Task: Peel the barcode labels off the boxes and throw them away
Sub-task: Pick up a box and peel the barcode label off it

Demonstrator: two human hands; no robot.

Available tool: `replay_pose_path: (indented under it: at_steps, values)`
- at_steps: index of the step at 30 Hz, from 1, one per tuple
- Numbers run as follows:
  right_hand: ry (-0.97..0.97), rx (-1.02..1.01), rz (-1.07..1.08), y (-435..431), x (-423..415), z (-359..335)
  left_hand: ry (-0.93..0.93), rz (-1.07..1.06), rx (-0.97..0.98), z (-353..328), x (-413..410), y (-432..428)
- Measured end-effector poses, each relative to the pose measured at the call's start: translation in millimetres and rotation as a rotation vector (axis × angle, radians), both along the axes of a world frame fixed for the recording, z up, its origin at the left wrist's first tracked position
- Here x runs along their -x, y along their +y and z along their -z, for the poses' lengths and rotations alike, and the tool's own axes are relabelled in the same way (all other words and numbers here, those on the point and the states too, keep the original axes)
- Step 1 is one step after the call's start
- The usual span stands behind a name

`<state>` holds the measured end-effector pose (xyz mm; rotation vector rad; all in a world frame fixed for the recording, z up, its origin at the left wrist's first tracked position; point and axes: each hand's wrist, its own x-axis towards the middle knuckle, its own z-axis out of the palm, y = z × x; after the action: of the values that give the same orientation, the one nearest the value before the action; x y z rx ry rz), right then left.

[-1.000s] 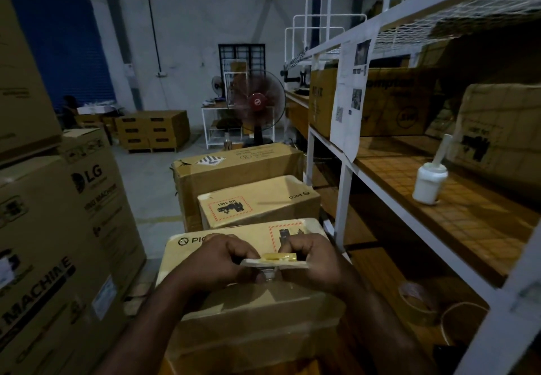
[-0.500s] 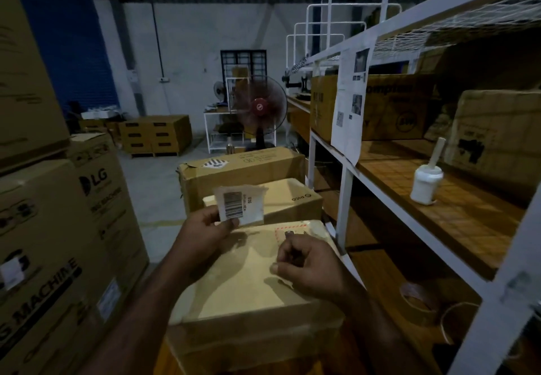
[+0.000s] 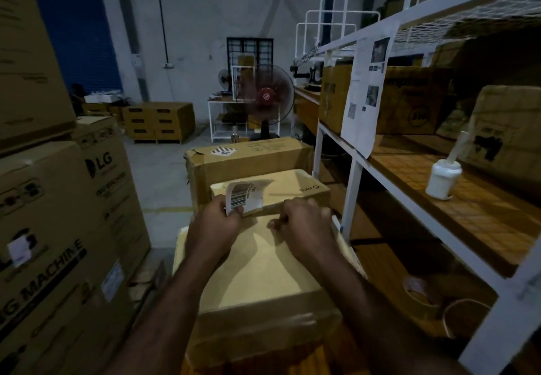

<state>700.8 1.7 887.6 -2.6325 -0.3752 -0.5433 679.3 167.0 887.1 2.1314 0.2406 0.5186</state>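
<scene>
Left hand pinches a barcode label between thumb and fingers. The label is lifted clear of every carton and curls upward. Right hand rests on the top of the near box, which lies under both hands. Its fingers are curled, but whether they hold anything cannot be told.

Judgement: one label is peeled and its disposal is outstanding. No bin is in view.

To the left of the left hand, the LG cartons bear white stickers, too dim to read. These may be further labels to remove.
</scene>
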Motion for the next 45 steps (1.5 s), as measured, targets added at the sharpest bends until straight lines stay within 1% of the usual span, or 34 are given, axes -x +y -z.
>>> replay_pose_path:
  at_steps: [2,5,7,9,11,13,15,18,22,25,26,28,30,31,33,35,37,38,41,43,45]
  values:
    - [-0.006,-0.007,-0.062,6,26,11,0.015,-0.039,-0.049,0,-1,-2]
    - [0.051,-0.034,-0.214,0,64,27,0.02,-0.062,-0.071,2,-7,-2]
    - [0.058,-0.062,-0.19,-10,66,30,0.035,-0.054,-0.057,2,-11,-1]
    - [0.083,0.028,-0.096,-15,57,29,0.053,-0.046,-0.024,0,-13,1]
    - [0.168,0.171,-0.074,-7,50,26,0.059,-0.048,-0.013,1,-15,3]
    - [0.246,0.254,-0.162,11,59,22,0.057,-0.061,-0.03,1,-17,3]
    - [0.273,0.299,-0.28,20,77,18,0.05,-0.064,-0.027,0,-17,1]
    - [0.268,0.363,-0.352,5,100,18,0.042,-0.057,-0.029,2,-15,-2]
    - [0.251,0.349,-0.217,-23,80,13,0.032,-0.039,-0.014,2,-14,-2]
    - [0.245,0.335,-0.147,-4,55,10,0.033,-0.032,0.004,0,-12,-3]
    - [0.246,0.339,-0.16,6,54,10,0.025,-0.037,0.001,1,-12,-2]
    - [0.269,0.364,-0.259,22,67,8,0.014,-0.056,-0.011,1,-11,-1]
    - [0.283,0.385,-0.343,20,90,8,0.008,-0.061,-0.03,2,-11,0]
    - [0.284,0.377,-0.344,11,98,8,0.004,-0.057,-0.038,2,-11,-1]
    - [0.264,0.332,-0.277,-12,96,11,0.004,-0.049,-0.034,3,-11,-2]
    - [0.201,0.298,-0.17,-28,78,13,-0.002,-0.043,-0.009,4,-11,-3]
    - [0.159,0.352,-0.087,-25,59,14,0.004,-0.046,-0.002,3,-11,-2]
    - [0.158,0.376,-0.081,-17,55,12,0.011,-0.053,-0.004,2,-10,-2]
    - [0.183,0.421,-0.198,11,68,10,0.021,-0.079,-0.016,1,-12,-1]
    - [0.204,0.468,-0.282,11,90,13,0.016,-0.087,-0.033,3,-13,-1]
    - [0.131,0.475,-0.275,-2,106,16,0.011,-0.09,-0.052,4,-13,-1]
